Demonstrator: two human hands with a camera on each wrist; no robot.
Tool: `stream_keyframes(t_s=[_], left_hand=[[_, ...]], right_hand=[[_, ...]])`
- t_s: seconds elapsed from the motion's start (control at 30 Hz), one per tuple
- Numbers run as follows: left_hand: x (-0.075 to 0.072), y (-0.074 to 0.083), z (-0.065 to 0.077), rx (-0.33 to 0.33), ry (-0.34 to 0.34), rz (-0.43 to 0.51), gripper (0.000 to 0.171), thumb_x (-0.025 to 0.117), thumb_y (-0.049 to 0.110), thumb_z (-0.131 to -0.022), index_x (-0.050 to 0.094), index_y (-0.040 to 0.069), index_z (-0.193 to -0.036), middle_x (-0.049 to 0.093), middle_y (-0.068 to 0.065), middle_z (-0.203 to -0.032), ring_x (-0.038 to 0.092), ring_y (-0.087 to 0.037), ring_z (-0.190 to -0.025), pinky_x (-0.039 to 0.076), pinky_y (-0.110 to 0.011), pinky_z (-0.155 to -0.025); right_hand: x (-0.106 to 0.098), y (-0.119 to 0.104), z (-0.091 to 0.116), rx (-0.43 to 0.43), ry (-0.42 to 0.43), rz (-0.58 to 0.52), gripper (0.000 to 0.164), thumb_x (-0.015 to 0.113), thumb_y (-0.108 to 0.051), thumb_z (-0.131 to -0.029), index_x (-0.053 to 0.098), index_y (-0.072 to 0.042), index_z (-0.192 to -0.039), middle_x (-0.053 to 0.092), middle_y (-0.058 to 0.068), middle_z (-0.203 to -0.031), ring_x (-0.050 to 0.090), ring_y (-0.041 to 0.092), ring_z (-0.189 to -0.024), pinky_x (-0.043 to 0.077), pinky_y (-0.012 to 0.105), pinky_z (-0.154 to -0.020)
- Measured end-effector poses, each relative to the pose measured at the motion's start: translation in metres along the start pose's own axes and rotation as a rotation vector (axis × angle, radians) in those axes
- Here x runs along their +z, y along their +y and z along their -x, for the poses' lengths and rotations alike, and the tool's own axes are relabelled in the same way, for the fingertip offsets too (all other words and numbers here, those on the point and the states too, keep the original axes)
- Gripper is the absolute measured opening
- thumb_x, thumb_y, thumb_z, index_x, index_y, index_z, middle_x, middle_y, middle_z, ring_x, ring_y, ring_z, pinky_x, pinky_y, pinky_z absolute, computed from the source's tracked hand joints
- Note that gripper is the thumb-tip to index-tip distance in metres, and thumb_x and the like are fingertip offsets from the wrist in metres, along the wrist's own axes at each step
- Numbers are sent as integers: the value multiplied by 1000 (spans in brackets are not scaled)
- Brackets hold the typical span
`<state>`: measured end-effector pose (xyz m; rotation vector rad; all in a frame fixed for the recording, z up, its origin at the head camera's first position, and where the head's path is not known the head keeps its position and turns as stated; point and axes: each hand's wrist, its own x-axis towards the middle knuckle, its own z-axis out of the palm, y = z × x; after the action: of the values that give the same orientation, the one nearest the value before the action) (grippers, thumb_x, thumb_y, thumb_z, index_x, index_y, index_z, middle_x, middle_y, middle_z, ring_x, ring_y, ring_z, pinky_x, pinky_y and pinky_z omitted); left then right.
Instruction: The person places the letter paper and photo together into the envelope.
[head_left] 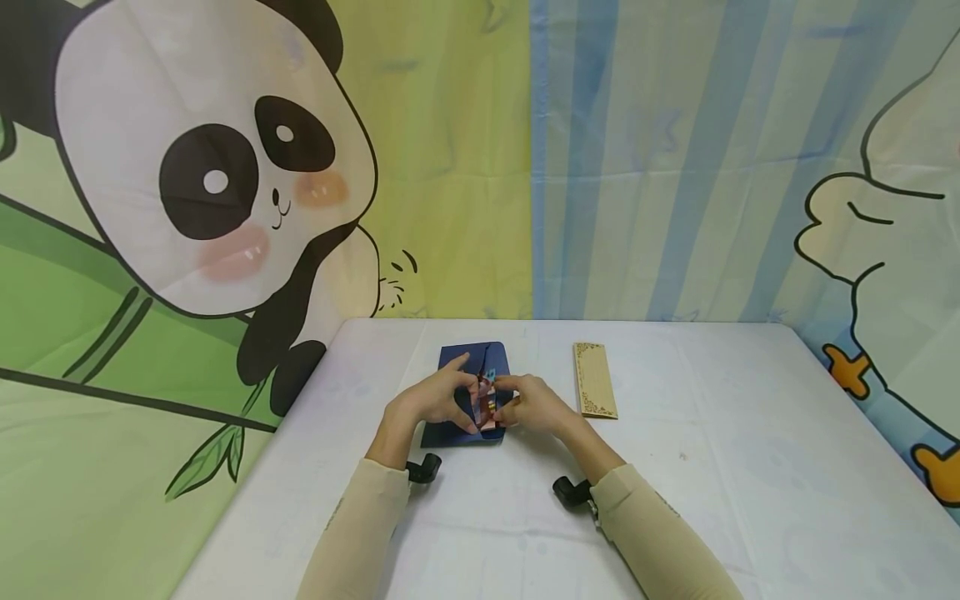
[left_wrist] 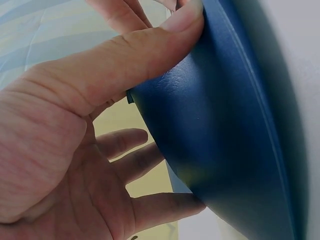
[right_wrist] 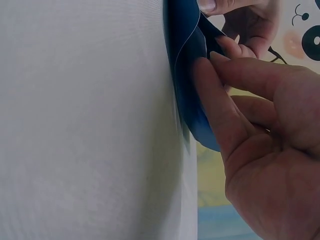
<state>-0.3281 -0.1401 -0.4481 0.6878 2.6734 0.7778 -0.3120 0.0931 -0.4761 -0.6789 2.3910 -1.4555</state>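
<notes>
A dark blue folder [head_left: 450, 434] with a smooth, leather-like cover lies on the white table. A small colourful printed card [head_left: 486, 402] shows between the hands over it. My left hand [head_left: 435, 398] is at the card's left side; in the left wrist view its thumb presses a curved flap of the blue folder [left_wrist: 200, 130], with other fingertips along the edge. From the right, my right hand [head_left: 534, 403] pinches at the card with thumb and index finger. In the right wrist view those fingertips reach into the gap by the lifted blue flap [right_wrist: 187, 45], and the card is hidden.
To the right of the folder lies a long tan piece [head_left: 596, 380] with brown ornamental corners. The white-covered table [head_left: 675, 500] ends at the back against a printed curtain [head_left: 450, 167] with a panda. A black wrist camera [head_left: 573, 493] sits at the right sleeve.
</notes>
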Motion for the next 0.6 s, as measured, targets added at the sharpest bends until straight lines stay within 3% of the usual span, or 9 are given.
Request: stream_keyframes(t_s=[0.37,0.6], left_hand=[[0,-1,1,14,5,19,41,99,28,-68,65,21,-89,4,-15,-176,18,-51,-157,36,-63,-118],[0,-2,1,42,11,9,42,100,28,-67,64,20,-88,-1,-17,-176,25,-52,-154,42,-59,-115]], right_hand=[[0,1,0,-38,-40,81,63,77,-3,-90,52,7,-147,56,26,-149,73,10,-85,58,28,-83],[1,1,-1,-50,-63,101,59,76,-5,-92,53,9,-145,46,27,-157,77,14,-95,58,34,-92]])
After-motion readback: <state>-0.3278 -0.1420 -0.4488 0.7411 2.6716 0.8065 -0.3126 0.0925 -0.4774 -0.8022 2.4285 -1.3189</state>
